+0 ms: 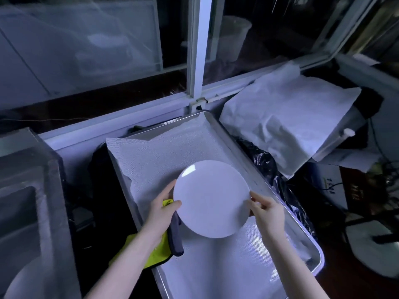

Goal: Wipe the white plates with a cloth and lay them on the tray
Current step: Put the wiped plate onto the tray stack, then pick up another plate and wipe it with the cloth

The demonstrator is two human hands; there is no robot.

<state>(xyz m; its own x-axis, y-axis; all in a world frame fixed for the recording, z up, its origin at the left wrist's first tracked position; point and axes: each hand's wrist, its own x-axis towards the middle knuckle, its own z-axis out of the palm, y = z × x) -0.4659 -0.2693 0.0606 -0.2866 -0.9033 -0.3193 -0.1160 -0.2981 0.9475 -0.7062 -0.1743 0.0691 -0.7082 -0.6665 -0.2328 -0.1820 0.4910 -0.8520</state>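
A round white plate (210, 198) is held over the metal tray (287, 210), which is lined with a white mesh sheet. My left hand (163, 209) grips the plate's left rim with the thumb on top, and a yellow-green cloth with a dark edge (160, 252) hangs from under that hand. On the right rim, my right hand (267, 212) pinches the plate between thumb and fingers. Whether the plate touches the liner cannot be told.
A grey stone sink (32, 190) stands at the left, with a pale round shape (23, 281) at its lower corner. White cloth covers a box (287, 117) to the right of the tray. Dark plastic (269, 165) lies along the tray's right side. A window frame (198, 50) runs behind.
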